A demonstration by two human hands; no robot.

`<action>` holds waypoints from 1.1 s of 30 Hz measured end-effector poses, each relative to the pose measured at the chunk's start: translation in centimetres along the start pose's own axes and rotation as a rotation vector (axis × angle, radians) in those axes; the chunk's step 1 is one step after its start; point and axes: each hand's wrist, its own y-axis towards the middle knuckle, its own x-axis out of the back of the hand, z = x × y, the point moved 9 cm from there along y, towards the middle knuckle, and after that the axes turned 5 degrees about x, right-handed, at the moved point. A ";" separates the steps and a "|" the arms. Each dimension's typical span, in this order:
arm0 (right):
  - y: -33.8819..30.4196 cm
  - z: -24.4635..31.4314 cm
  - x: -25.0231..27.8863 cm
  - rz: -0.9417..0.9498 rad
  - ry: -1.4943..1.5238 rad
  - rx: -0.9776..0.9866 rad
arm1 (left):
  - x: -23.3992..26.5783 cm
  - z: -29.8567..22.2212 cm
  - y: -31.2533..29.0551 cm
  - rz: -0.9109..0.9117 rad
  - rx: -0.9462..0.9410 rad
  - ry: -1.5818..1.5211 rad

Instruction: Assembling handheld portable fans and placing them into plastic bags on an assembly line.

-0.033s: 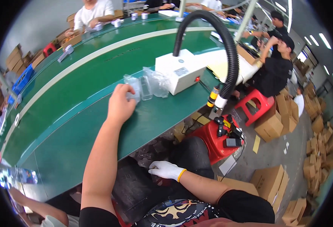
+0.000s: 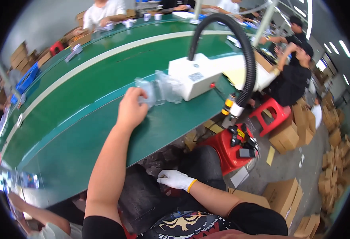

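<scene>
My bare left hand point(image 2: 133, 107) is over the green worktop, its thumb and curled fingers closed at the edge of a clear plastic tray point(image 2: 147, 89). Right beside it stand another clear plastic tray point(image 2: 157, 93) and a crumpled clear plastic piece point(image 2: 171, 88). In a white glove with a yellow cuff, my right hand point(image 2: 177, 180) lies on my lap, fingers loosely stretched and holding nothing visible. A white box-shaped machine point(image 2: 194, 77) with a ribbed black hose point(image 2: 251, 59) stands past the plastic pieces.
A green conveyor point(image 2: 91, 75) curves along the worktop's far side. At right, a red stool point(image 2: 218, 149) carries black devices and cables, near cardboard boxes point(image 2: 282, 195). Co-workers sit across the belt and at right; another person's arm point(image 2: 43, 213) shows at lower left.
The view has shifted slightly, so the bench and machine sit a little further right and lower. Both hands keep nearly the same pose.
</scene>
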 end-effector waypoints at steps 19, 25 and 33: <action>0.3 -3.5 -0.6 -0.061 0.330 -0.151 | -1.4 0.6 -0.2 0.056 0.002 -0.120; 0.5 -3.4 1.3 -0.131 0.321 -0.084 | 1.1 -1.2 0.0 -0.083 -0.069 0.033; -0.8 -3.7 2.4 -0.185 0.282 0.003 | 4.6 -6.6 -3.1 -0.425 -0.310 0.232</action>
